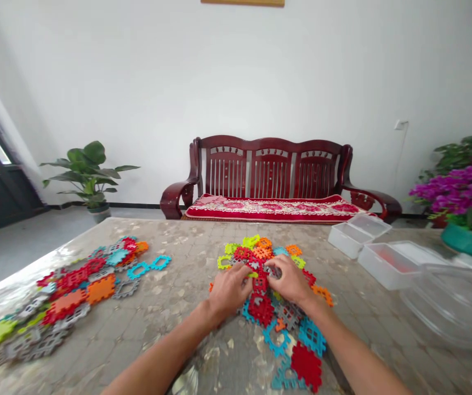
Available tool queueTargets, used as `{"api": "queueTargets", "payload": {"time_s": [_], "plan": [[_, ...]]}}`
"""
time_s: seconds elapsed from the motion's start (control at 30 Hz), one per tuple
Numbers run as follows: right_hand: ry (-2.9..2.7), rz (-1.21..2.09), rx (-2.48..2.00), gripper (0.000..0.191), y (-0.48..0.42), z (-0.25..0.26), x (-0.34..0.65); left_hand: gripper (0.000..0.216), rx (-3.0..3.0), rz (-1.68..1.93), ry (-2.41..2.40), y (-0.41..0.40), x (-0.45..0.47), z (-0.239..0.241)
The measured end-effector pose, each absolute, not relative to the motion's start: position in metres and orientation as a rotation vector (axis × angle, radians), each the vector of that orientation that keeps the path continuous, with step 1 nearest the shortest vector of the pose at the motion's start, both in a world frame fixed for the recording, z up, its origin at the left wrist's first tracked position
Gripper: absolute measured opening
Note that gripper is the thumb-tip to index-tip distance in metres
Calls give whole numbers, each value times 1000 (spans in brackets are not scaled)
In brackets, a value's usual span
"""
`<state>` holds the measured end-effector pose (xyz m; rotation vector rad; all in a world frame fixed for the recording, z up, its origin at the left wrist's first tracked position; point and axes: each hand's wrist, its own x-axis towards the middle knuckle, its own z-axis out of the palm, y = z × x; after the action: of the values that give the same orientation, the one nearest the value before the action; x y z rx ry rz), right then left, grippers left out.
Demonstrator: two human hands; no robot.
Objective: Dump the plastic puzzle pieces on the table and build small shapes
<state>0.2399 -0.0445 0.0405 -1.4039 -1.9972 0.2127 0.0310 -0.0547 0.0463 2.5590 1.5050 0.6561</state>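
Note:
A joined cluster of flat interlocking plastic tiles (260, 253) in red, orange, green, blue and grey lies on the table in front of me. My left hand (229, 289) rests on its left side, fingers curled and pressing on the tiles. My right hand (291, 280) presses on the middle, fingertips pinched on a grey tile (272, 270) beside a red tile (260, 282). More blue and red tiles (301, 356) trail toward me between my forearms.
A loose spread of tiles (75, 293) covers the table's left side. Clear plastic boxes (387, 263) and lids (458, 302) stand at the right, beside a potted purple flower (466, 192). The marbled table (178, 307) faces a wooden bench (272, 181) and a leafy plant (87, 175).

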Motion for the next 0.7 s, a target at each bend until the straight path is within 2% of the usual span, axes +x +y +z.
{"api": "queueTargets", "payload": {"time_s": [0.1, 0.17, 0.27, 0.37, 0.43, 0.5, 0.6, 0.7], "plan": [[-1896, 278, -1472, 23, -24, 55, 230, 20, 2423, 765, 1628, -35, 37, 58], [-1879, 348, -1479, 27, -14, 63, 227, 23, 2391, 800, 1634, -24, 38, 65], [-1913, 407, -1462, 47, -12, 66, 236, 28, 2402, 805, 1599, -20, 29, 67], [-2024, 452, -1484, 78, -30, 57, 259, 39, 2517, 789, 1466, -36, 11, 55], [-2181, 552, -1522, 108, -49, 48, 274, 54, 2652, 710, 1248, -53, -1, 42], [-2307, 695, -1581, 126, -67, 42, 282, 78, 2737, 601, 1076, -68, -6, 31], [-2385, 801, -1705, 133, -85, 40, 282, 99, 2800, 470, 1012, -79, 0, 23], [-2425, 801, -1740, 130, -89, 44, 276, 90, 2892, 409, 1065, -76, 13, 22]]}}
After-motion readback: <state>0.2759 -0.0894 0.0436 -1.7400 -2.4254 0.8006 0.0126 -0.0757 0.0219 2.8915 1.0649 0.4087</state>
